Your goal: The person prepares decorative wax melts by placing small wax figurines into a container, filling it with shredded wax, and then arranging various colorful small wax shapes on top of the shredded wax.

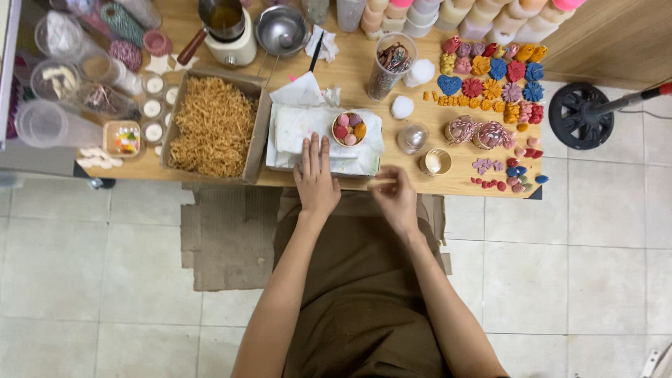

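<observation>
Left hand (316,178) flat on paper (301,133) | wooden table (392,157) | tiled floor (91,252)

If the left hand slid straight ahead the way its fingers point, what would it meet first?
The left hand lies flat on the white paper stack, fingers pointing away from the person. Straight on is more white paper; the small cup of coloured pieces sits just right of that line, as far as depth shows.

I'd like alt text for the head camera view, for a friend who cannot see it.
Seen from above, a person's left hand lies flat on white paper on a wooden table, beside a small cup of coloured wax pieces, while the right hand pinches a thin stick. A box of tan shredded filler sits left; colourful wax flowers lie right.
</observation>
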